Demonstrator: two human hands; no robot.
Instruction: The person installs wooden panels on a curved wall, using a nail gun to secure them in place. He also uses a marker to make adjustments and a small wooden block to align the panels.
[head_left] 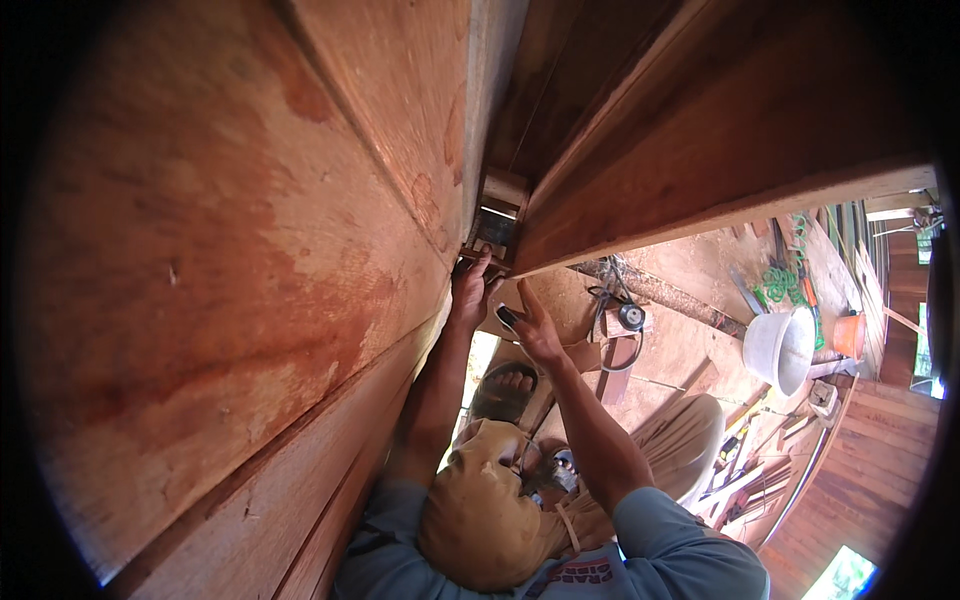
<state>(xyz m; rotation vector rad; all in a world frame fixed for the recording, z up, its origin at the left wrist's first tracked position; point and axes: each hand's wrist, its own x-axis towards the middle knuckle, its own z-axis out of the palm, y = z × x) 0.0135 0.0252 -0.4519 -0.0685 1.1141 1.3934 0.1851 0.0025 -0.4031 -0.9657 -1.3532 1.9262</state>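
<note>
My left hand point(470, 292) reaches up into the narrow corner between a large plank wall point(250, 230) and a wooden panel point(700, 150). Its fingers close on a small wooden strip point(484, 257) at the corner's lower end. Just above the strip is a dark, flat rectangular piece point(496, 226), with a short wood block point(506, 188) beyond it. To the right, below the panel's edge, my right hand point(540, 333) is open with its fingers apart. Something black covers or touches its thumb; I cannot tell what it is.
A corded power tool point(631, 317) lies on the floor at right, near a brown board point(620, 368). Farther right are a white bucket point(780, 350), an orange pail point(849, 336) and a green coiled hose point(780, 283). Wood offcuts point(755, 490) litter the lower right.
</note>
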